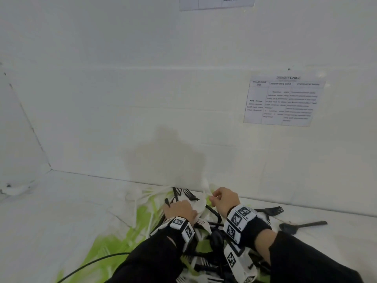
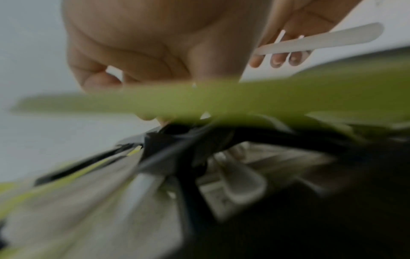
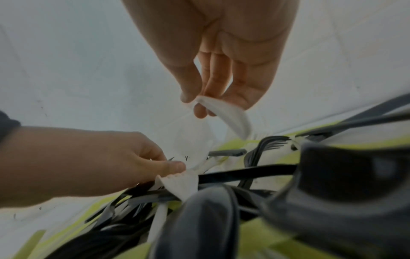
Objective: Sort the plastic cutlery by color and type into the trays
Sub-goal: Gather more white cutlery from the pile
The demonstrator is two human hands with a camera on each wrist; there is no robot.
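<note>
Two hands (image 1: 179, 209); two wall sheets (image 1: 283, 101); cutlery heap (image 1: 206, 225) uncountable.

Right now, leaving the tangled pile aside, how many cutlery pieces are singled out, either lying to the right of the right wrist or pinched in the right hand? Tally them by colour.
Black: 2, a fork and a spoon lying loose.
White: 1, a piece pinched by the right hand.
Total: 3.

cutlery pile (image 1: 204, 231) on table (image 1: 71, 211), against wall (image 1: 142, 109) | left hand (image 1: 179, 211) on pile's left, right hand (image 1: 224, 201) above its right | lone fork (image 1: 271, 210) and spoon (image 1: 302, 225) right of pile | sheet (image 1: 283, 101) on wall, above right
</note>
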